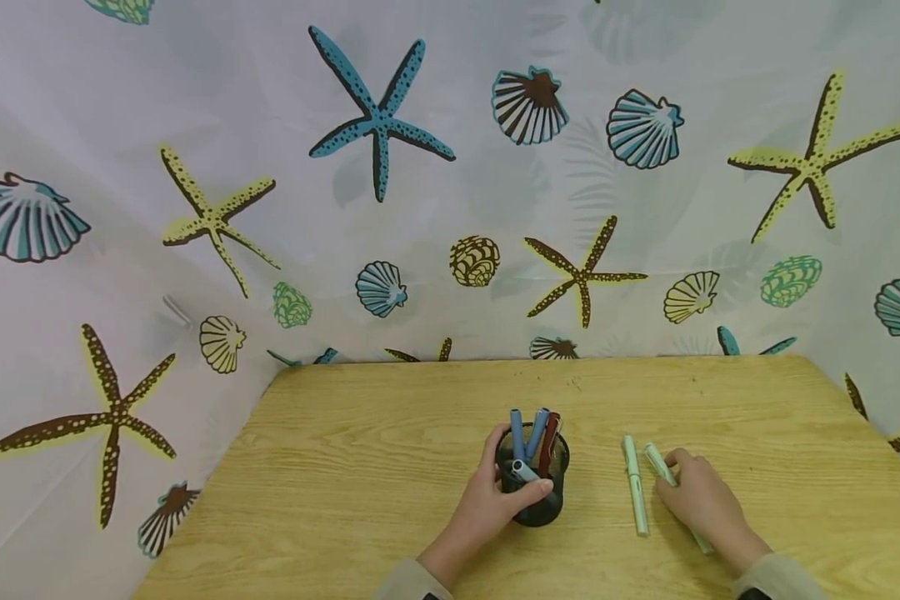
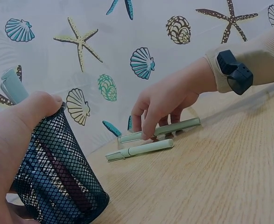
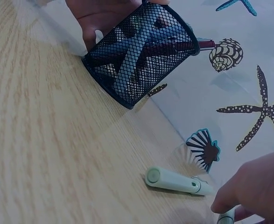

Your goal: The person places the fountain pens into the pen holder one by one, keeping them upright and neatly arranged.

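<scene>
My left hand (image 1: 483,500) grips a black mesh pen cup (image 1: 540,510), thumb over the near rim and fingers round the left side. Inside the cup stand several blue pens (image 1: 518,433) and a dark red pen (image 1: 548,446). To the right, my right hand (image 1: 703,498) pinches a light green pen (image 1: 657,461) lying along the tabletop; its middle is hidden under the fingers. A second light green pen (image 1: 636,492) lies between that hand and the cup. The left wrist view shows the right thumb (image 2: 149,125) on the near side of the gripped pen.
The wood-grain table (image 1: 360,450) runs back to a pale cloth (image 1: 285,100) printed with starfish and shells, which also hangs along both sides. A dark device (image 2: 235,72) is strapped on the right wrist over a beige sleeve (image 2: 265,49).
</scene>
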Motion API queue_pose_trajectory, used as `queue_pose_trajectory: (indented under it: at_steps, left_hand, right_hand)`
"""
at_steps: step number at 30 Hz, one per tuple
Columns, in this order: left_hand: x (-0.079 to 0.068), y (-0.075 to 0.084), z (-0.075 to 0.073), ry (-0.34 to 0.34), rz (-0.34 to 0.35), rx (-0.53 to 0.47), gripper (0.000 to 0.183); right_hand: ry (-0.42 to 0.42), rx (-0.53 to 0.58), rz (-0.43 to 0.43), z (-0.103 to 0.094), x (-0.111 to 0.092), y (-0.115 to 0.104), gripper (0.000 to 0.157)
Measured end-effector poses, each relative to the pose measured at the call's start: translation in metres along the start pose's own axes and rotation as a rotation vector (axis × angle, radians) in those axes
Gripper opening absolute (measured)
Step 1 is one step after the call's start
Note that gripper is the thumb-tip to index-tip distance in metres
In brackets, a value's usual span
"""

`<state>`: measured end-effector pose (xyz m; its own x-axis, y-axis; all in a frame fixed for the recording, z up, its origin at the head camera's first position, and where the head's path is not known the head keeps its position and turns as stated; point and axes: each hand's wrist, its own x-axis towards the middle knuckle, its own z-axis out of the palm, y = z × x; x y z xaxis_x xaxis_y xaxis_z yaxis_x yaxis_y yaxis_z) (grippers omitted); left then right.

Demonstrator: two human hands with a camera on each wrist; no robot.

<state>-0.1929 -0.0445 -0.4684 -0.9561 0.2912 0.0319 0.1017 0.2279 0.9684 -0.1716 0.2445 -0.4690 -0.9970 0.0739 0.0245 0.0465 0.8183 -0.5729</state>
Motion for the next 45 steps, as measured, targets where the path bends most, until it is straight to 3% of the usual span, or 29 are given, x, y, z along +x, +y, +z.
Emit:
queue_pose_trajectory:
  at_steps: [10,27,45]
  left_hand:
    - [0.000,-0.002,0.000,-0.001,0.002,0.002,0.081]
    - [0.000,-0.001,0.001,0.002,-0.001,0.011,0.081]
    - [0.000,-0.003,0.001,0.006,0.003,0.016,0.082]
  right_hand:
    - [0.003,0.076,0.000,-0.002,-0.003,0.000,0.037]
    - [0.058,0.092,-0.023,-0.010,-0.007,-0.009,0.041]
    - [0.164,0.202,-0.104,-0.012,-0.012,-0.035,0.039]
